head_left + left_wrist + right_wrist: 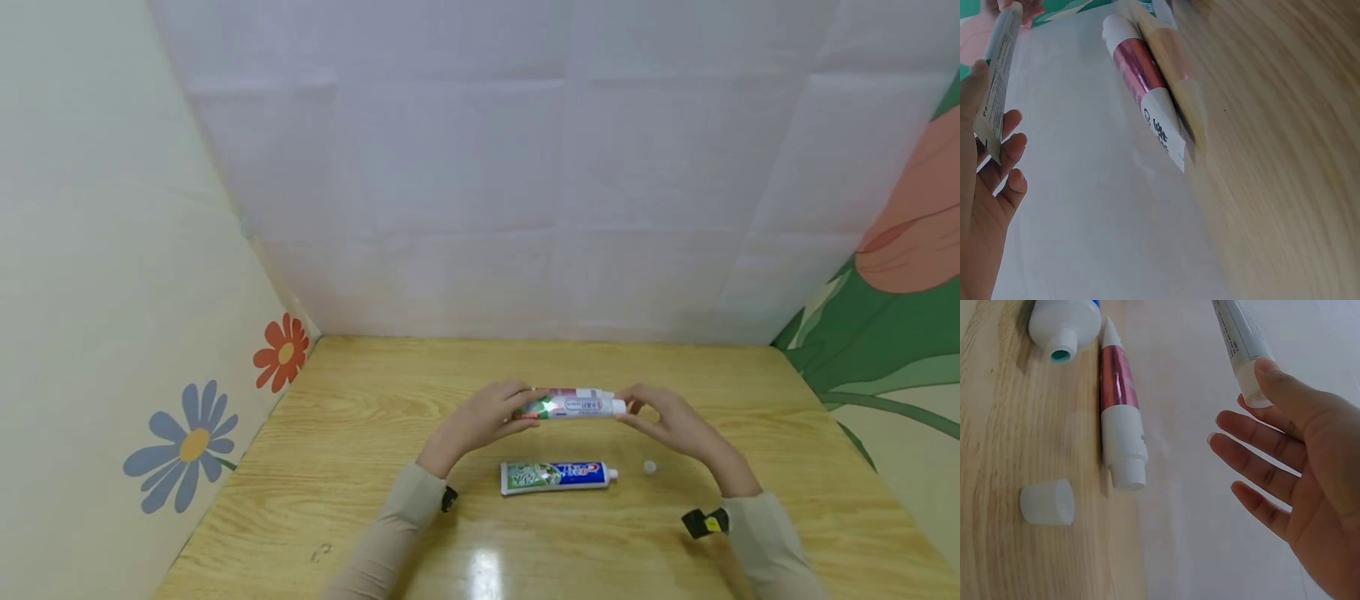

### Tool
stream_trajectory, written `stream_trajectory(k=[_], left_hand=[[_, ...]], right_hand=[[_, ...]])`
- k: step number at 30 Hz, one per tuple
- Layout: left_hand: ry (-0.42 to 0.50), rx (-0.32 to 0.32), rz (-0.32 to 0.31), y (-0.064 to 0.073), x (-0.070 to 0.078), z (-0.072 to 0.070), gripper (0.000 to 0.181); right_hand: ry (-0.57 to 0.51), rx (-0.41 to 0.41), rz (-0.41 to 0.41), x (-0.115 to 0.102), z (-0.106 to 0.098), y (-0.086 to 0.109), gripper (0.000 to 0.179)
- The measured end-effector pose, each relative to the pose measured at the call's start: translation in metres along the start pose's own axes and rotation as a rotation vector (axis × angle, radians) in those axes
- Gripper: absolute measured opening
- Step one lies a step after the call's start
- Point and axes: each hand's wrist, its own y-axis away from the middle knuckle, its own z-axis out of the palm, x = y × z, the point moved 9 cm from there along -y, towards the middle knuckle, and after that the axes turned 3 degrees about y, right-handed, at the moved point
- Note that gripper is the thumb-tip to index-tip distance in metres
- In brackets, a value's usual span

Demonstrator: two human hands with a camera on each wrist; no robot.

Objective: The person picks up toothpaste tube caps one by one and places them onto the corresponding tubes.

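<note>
My left hand [480,419] holds the flat tail end of a white toothpaste tube [573,407] with green and red print, raised above the table. At its other end, the thumb and forefinger of my right hand [672,423] pinch the white cap [1254,384], which sits on the tube; the remaining right fingers are spread loosely. Nearer me lies a blue and green toothpaste tube [557,476], its nozzle [1062,351] uncovered and showing green inside. A loose white cap [1047,503] stands on the table to the right of that nozzle.
Just behind the raised tube, a pink and white toothpaste tube [1138,69] lies on the wooden table [360,417], its cap on. A white sheet [465,208] hangs at the table's back edge. Flower-painted panels [97,250] flank both sides.
</note>
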Motion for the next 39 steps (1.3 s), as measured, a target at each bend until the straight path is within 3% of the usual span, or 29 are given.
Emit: stream_trajectory(k=[17, 24, 32, 39], left_hand=[[-0.024, -0.264, -0.073, 0.012, -0.013, 0.036, 0.049], [-0.054, -0.301, -0.041, 0.014, -0.014, 0.043, 0.047], [-0.067, -0.408, -0.084, 0.015, -0.023, 0.064, 0.055], [-0.056, -0.478, -0.134, 0.017, -0.027, 0.073, 0.058]], right_hand=[[-0.031, -0.176, 0.119, 0.023, 0.028, 0.005, 0.029], [0.001, -0.209, 0.090, 0.027, 0.033, 0.005, 0.027], [-0.015, -0.276, 0.130, 0.035, 0.042, 0.004, 0.026], [-0.017, -0.307, 0.144, 0.041, 0.049, 0.003, 0.026]])
